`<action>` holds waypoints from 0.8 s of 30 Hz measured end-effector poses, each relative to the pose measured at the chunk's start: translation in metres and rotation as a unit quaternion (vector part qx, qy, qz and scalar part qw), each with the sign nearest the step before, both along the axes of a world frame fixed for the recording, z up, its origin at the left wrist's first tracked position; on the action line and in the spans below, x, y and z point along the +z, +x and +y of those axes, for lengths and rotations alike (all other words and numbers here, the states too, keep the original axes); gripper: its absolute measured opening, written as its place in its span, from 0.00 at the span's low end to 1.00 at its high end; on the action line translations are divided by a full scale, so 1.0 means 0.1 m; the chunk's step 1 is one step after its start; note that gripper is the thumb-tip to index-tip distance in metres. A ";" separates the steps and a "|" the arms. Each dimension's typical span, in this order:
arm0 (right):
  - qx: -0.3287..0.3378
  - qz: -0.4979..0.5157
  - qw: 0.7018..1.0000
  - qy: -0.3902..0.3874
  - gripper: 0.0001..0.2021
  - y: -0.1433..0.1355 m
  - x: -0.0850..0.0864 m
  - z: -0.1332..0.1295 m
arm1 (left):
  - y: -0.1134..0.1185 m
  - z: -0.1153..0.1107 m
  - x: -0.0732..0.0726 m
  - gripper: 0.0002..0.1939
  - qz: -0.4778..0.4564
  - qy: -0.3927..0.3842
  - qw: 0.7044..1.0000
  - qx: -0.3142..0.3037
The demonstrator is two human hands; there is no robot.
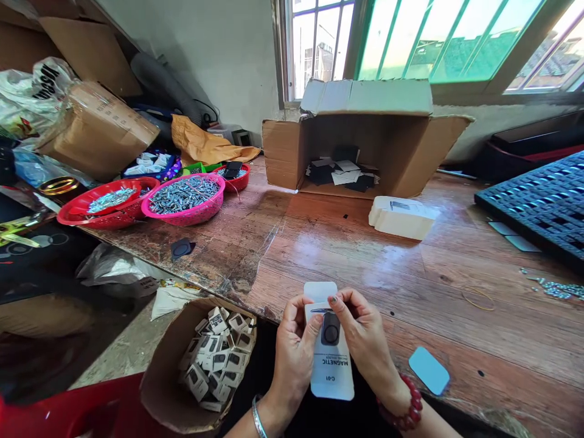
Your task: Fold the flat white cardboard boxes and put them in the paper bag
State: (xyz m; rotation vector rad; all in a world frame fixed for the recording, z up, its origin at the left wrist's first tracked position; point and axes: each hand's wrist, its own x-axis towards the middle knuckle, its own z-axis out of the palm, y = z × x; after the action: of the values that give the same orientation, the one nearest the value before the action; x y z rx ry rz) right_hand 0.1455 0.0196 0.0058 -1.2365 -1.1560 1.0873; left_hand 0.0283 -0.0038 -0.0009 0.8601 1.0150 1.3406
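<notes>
A white printed packaging card (332,365), marked MAGNETIC and C-01 upside down, is held between both hands above the table's front edge. It shows a dark square with a ring on it, and a blank flap stands up at its far end. My left hand (294,347) grips the card's left edge, thumb on the front. From the right, my right hand (365,331) pinches the card near its upper edge with thumb and forefinger. Just right of that hand lies a light blue rounded card (429,370) on the table.
A carton (191,407) of packed white boxes stands below left. Baskets of metal parts (185,194) sit at the back left. An open cardboard box (280,152) holds black and white pieces; a stack of cards (401,218) lies before it. A black crate (538,201) is at right.
</notes>
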 end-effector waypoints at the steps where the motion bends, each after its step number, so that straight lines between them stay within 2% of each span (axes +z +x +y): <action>1: -0.002 -0.023 1.000 0.007 0.19 0.01 -0.01 0.01 | -0.01 0.01 0.00 0.14 0.008 0.001 1.000 0.010; 5: 0.030 -0.050 0.998 0.004 0.20 0.08 -0.03 0.06 | -0.05 0.04 -0.01 0.13 0.047 0.008 0.999 0.013; 9: 0.055 0.047 0.997 -0.038 0.17 0.16 0.01 0.13 | -0.07 0.06 0.00 0.13 0.064 0.007 0.998 -0.021; 11: 0.093 0.082 0.991 -0.059 0.19 0.20 0.04 0.16 | -0.06 0.06 0.01 0.18 0.051 0.005 0.998 -0.024; 13: 0.128 0.066 0.988 -0.052 0.15 0.25 0.07 0.19 | -0.05 0.05 0.02 0.25 0.031 -0.010 0.999 -0.023; 15: 0.129 0.020 0.991 0.003 0.11 0.30 0.09 0.20 | -0.05 0.04 0.04 0.31 0.016 -0.030 0.999 -0.021; 18: 0.148 -0.042 0.986 0.068 0.10 0.36 0.10 0.22 | -0.06 0.05 0.05 0.33 0.008 -0.047 0.999 -0.023; 24: 0.232 -0.063 0.971 0.009 0.07 0.44 0.18 0.23 | -0.08 0.05 0.01 0.31 0.033 -0.021 0.998 -0.046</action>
State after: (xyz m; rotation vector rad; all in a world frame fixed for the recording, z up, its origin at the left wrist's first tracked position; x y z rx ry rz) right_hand 0.1896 0.0422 0.0236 -1.0547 -1.6016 1.3494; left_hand 0.0207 0.0011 0.0001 0.9131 1.0391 1.2157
